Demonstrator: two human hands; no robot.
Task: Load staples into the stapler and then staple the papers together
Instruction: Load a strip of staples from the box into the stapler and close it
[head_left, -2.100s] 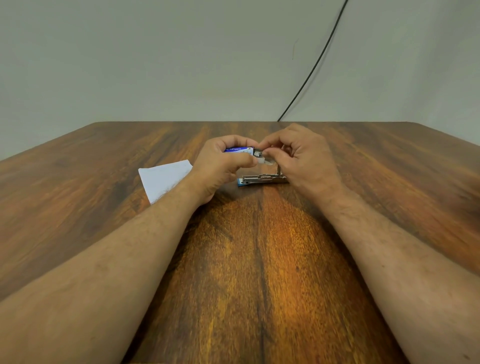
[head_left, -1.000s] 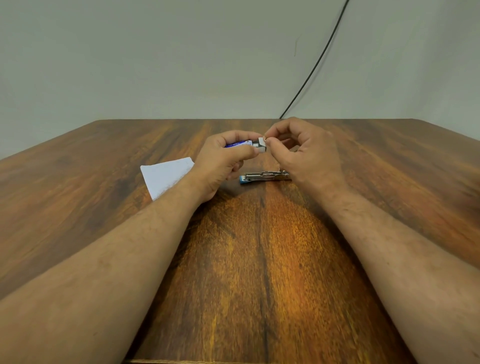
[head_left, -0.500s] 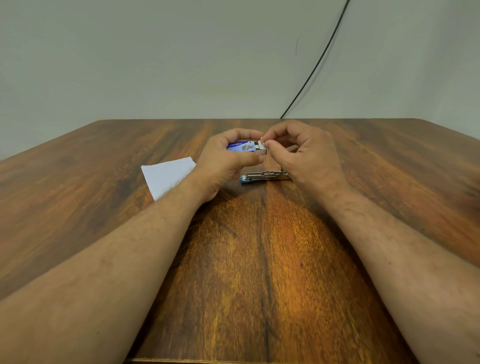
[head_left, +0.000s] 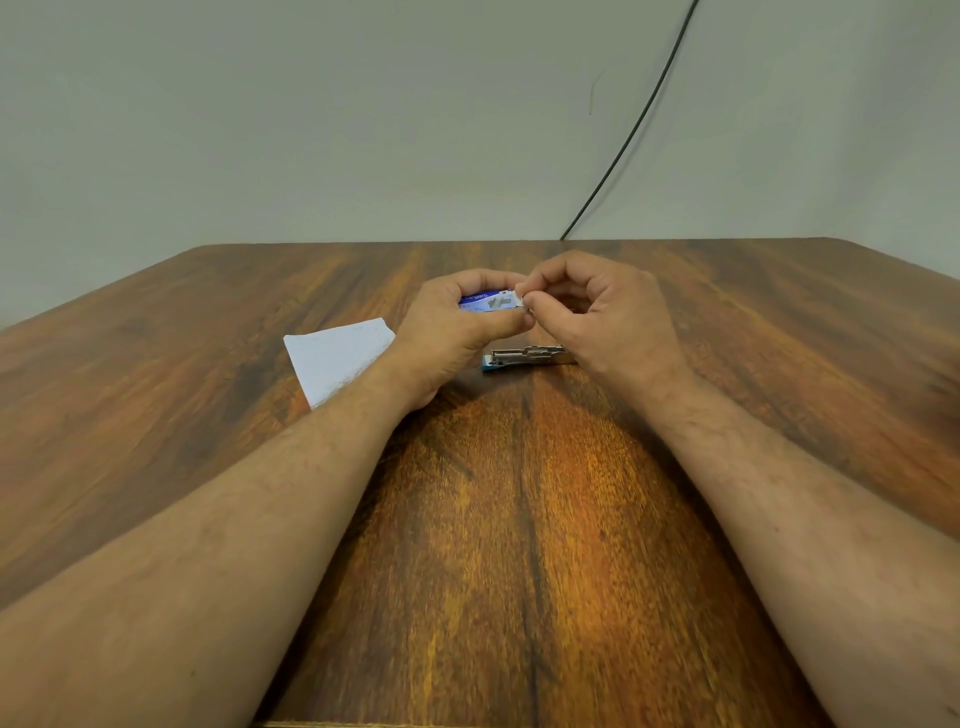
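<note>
My left hand grips a small blue staple box above the table, its printed face turned up. At the box's right end my right hand pinches the white flap or inner tray between thumb and forefinger. Below both hands a blue stapler lies on the wooden table, its metal staple channel facing up and its right end hidden by my right hand. White papers lie flat to the left, partly covered by my left wrist.
A black cable runs down the grey wall to the table's far edge. The table's near edge runs along the bottom of the view.
The box has turned so its printed face shows more. My right fingers have closed on the box's right end. The stapler and papers lie as before.
</note>
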